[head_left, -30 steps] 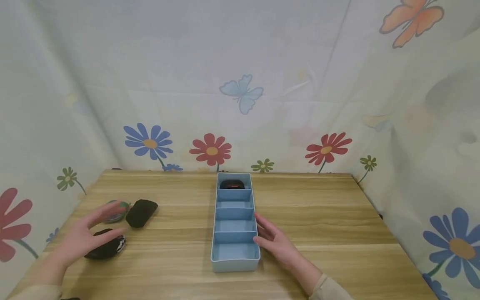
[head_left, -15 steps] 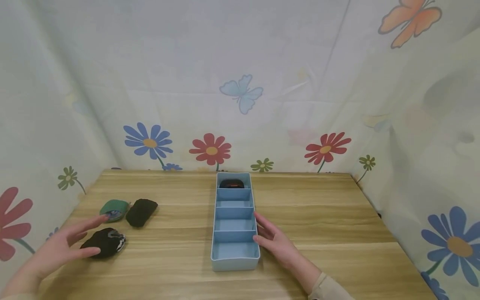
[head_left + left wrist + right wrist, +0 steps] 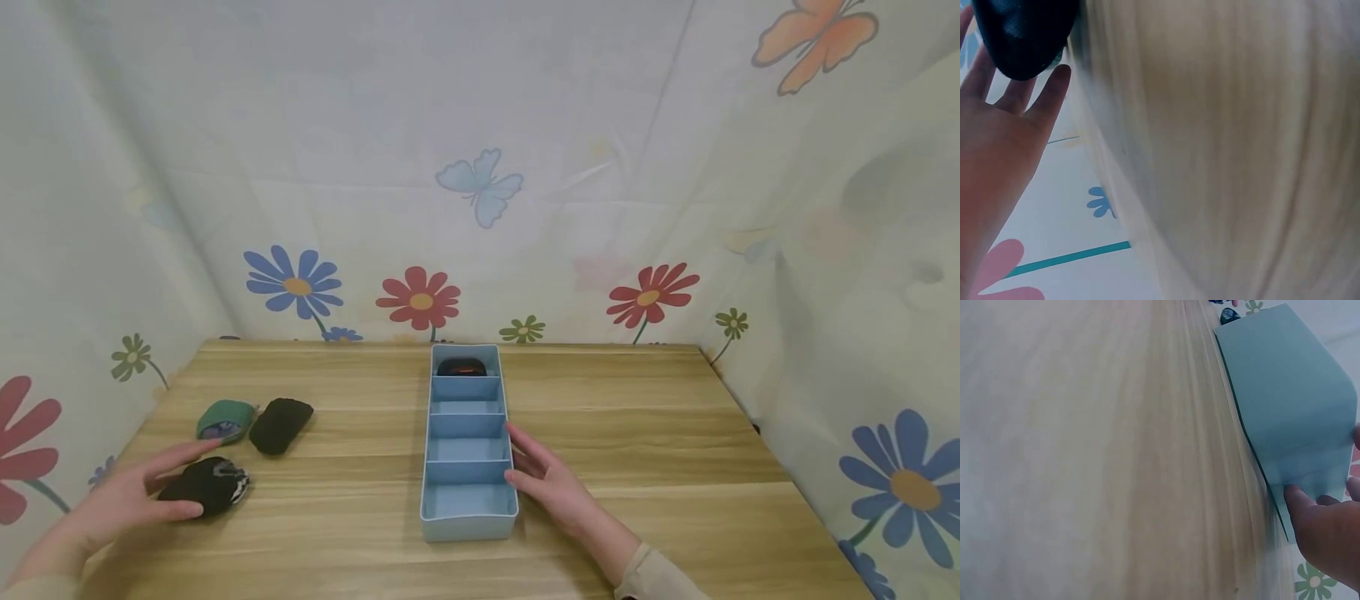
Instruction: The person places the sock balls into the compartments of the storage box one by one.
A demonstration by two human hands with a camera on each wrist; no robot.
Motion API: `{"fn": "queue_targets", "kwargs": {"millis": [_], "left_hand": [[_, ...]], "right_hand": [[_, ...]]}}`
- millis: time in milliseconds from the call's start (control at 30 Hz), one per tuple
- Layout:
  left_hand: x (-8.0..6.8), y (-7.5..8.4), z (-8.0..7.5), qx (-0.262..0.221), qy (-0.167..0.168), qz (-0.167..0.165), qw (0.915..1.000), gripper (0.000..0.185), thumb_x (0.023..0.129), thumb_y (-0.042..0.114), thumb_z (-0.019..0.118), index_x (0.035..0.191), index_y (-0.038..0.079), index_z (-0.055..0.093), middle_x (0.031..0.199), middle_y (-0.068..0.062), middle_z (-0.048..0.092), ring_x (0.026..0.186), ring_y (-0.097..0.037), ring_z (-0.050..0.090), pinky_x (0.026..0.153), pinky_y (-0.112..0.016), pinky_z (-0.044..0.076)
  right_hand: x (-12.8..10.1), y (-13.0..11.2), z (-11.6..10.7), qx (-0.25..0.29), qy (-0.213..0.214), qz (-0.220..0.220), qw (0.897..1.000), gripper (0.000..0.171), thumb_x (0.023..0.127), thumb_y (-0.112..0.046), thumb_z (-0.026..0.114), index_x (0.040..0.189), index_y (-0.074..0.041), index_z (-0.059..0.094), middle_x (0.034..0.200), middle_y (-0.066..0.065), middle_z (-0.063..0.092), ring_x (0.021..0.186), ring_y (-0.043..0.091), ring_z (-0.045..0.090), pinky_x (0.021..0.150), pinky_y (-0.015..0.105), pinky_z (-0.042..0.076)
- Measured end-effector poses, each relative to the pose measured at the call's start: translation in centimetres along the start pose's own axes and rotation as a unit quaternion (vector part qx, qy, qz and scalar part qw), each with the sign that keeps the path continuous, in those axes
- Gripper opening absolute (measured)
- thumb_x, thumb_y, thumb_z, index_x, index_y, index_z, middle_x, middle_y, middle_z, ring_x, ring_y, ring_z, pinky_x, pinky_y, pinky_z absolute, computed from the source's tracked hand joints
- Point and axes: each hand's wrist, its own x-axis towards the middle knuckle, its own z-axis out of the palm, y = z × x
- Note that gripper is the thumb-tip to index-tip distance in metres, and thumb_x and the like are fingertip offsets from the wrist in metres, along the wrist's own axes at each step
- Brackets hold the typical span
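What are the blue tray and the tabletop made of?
The blue tray looks like smooth, matte plastic: thin, even walls in one plain colour. The tabletop seems to be wood with a soft sheen, from its long brown grain, though printed laminate is possible.

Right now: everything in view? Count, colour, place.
Rectangular plastic four-section box: 1, light blue, table centre
Small rounded object: 1, black with orange mark, box's farthest section
Rounded fabric-looking pouch: 1, green, table's left side
Flattish cornered item: 1, black, right of green pouch
Oval item: 1, black with whitish patterned end, nearer than those two
Wood-grain table: 1, light brown, underneath
Flower-print sheeting: count unclear, whitish, behind table
Cloth sleeves: 2, beige, forearms
Left grip: 1, bare hand, at oval item
Right grip: 1, bare hand, touching box's right wall
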Motion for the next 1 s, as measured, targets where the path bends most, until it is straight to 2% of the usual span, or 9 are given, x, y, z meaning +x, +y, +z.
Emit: {"fn": "queue_targets", "kwargs": {"millis": [167,433,700,833,1000], "left_hand": [[0.08,-0.56,0.33,0.012,-0.006,-0.014,0.9998,0.079,0.076,0.016,0.085,0.147,0.021,0.05,0.146,0.015,0.045,0.119,0.024,0.026,0.086,-0.001,0.023],[0.36,-0.6,0.01,0.021,-0.036,-0.048,0.998,0.068,0.08,0.021,0.082,0.143,0.02,0.054,0.135,0.031,0.042,0.114,0.021,0.03,0.08,-0.015,0.037],[0.05,-0.81,-0.15,0.024,-0.032,-0.055,0.9977,0.065,0.081,0.022,0.082,0.141,0.019,0.057,0.133,0.03,0.047,0.113,0.019,0.034,0.079,-0.017,0.04],[0.03,-0.86,-0.26,0.033,-0.034,-0.066,0.9967,0.066,0.081,0.024,0.082,0.142,0.021,0.056,0.134,0.025,0.049,0.113,0.017,0.038,0.079,-0.019,0.042],[0.15,-0.81,-0.23,0.053,-0.031,-0.064,0.9961,0.068,0.079,0.028,0.084,0.14,0.021,0.058,0.133,0.019,0.053,0.111,0.013,0.043,0.078,-0.022,0.044]], "right_hand": [[0.07,-0.03,0.02,0.0,-0.003,0.001,1.0,0.071,0.096,-0.002,0.063,0.157,-0.007,0.026,0.161,0.017,0.022,0.144,0.038,0.026,0.11,0.037,0.034],[0.04,-0.02,0.0,0.005,-0.005,0.003,1.0,0.071,0.096,-0.002,0.062,0.157,-0.006,0.025,0.161,0.018,0.02,0.145,0.039,0.024,0.111,0.037,0.034],[0.02,-0.03,0.05,-0.001,-0.004,0.004,1.0,0.07,0.096,-0.001,0.061,0.157,-0.007,0.026,0.161,0.018,0.02,0.145,0.039,0.024,0.111,0.037,0.034],[0.0,-0.07,0.06,-0.003,-0.004,0.005,1.0,0.07,0.097,-0.001,0.061,0.157,-0.007,0.026,0.162,0.017,0.019,0.145,0.039,0.024,0.111,0.038,0.033],[-0.04,-0.13,0.02,-0.007,-0.003,0.006,1.0,0.07,0.097,-0.004,0.061,0.157,-0.007,0.025,0.162,0.017,0.019,0.144,0.039,0.025,0.11,0.037,0.034]]}}
